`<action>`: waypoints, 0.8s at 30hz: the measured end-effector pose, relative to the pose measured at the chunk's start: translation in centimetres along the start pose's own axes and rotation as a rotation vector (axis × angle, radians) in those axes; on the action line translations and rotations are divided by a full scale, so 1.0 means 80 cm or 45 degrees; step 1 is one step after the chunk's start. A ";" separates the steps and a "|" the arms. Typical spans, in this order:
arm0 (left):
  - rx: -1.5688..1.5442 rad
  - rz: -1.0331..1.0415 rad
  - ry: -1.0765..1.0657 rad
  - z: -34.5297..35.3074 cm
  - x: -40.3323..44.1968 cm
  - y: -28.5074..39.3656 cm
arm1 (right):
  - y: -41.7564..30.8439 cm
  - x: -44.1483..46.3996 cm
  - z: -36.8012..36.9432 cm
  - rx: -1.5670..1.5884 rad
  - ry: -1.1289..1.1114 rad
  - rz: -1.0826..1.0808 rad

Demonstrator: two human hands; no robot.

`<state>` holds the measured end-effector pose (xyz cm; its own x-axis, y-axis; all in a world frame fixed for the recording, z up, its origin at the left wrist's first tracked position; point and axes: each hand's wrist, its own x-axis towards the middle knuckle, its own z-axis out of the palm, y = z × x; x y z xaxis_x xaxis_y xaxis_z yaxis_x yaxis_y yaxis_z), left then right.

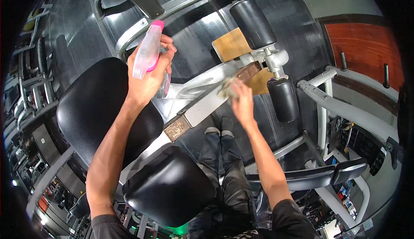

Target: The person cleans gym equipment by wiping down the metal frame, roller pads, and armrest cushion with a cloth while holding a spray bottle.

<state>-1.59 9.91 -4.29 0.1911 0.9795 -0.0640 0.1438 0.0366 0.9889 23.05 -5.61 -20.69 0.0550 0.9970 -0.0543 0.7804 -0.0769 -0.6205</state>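
My left hand (152,68) is wrapped round a spray bottle (148,51) with a clear trigger head and pink nozzle; its clear body shows partly below the fingers. It is held above a black padded seat (90,105). My right hand (242,103) grips a pale, crumpled cloth (227,88), pressed on the light metal beam (207,105) of an exercise machine. Brown, rusty-looking patches (177,128) show on the beam near the seats and towards its far end.
Two black foam rollers (253,23) are mounted at the beam's far end, beside wooden boards (232,45). A second black seat pad (169,186) lies close in front of me. Another machine's grey frame (353,103) stands on the right. Black flooring (189,36) runs beneath.
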 end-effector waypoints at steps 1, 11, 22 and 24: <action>-0.003 -0.004 0.002 -0.001 -0.001 -0.001 | 0.018 0.006 0.016 0.065 0.062 0.142; 0.050 0.025 -0.020 -0.003 0.001 -0.002 | -0.115 -0.046 -0.016 0.091 -0.362 -0.434; 0.072 0.012 -0.067 -0.001 0.000 -0.001 | -0.071 -0.014 0.007 0.313 -0.038 -0.061; 0.061 0.008 -0.053 -0.001 0.001 -0.001 | -0.095 -0.040 0.000 0.347 -0.148 -0.323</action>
<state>-1.67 9.99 -4.34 0.2320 0.9706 -0.0639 0.1885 0.0196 0.9819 16.94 -8.19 -15.75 -0.2017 0.9782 0.0493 0.5652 0.1574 -0.8098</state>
